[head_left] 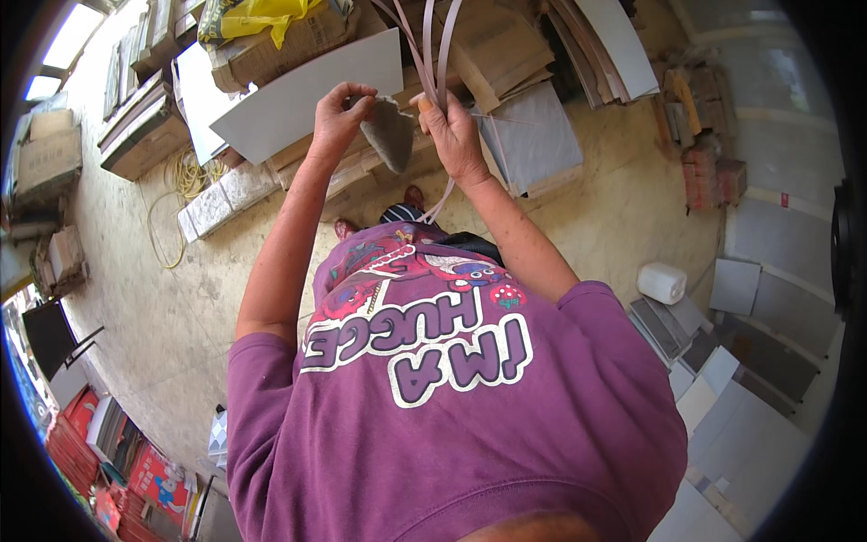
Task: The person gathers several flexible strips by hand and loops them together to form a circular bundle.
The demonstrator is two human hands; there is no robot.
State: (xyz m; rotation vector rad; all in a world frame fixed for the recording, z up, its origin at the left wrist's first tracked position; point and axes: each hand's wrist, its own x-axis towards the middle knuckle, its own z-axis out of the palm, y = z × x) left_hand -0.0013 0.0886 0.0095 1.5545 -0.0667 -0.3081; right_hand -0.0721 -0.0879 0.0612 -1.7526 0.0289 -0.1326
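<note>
In front of my chest, my left hand [345, 117] is closed in a pinch on the upper edge of a grey, fuzzy-looking cloth [390, 135], which hangs down toward the right. Close beside it, my right hand [456, 137] is wrapped round several long, thin, pale pink strips [442, 50]. The strips run up past the top of the view, and their lower ends dangle below the hand toward my waist. A small gap separates the cloth from the right hand. Whether the strips are plastic or another material, I cannot tell.
Ahead lie a long white board [307, 95], a cardboard box [280, 45] with yellow plastic on it, and a grey slab [535, 140]. White wrapped blocks [230, 203] and a coiled yellow cord [191, 176] are on the floor at left. A white jug [661, 283] stands at right.
</note>
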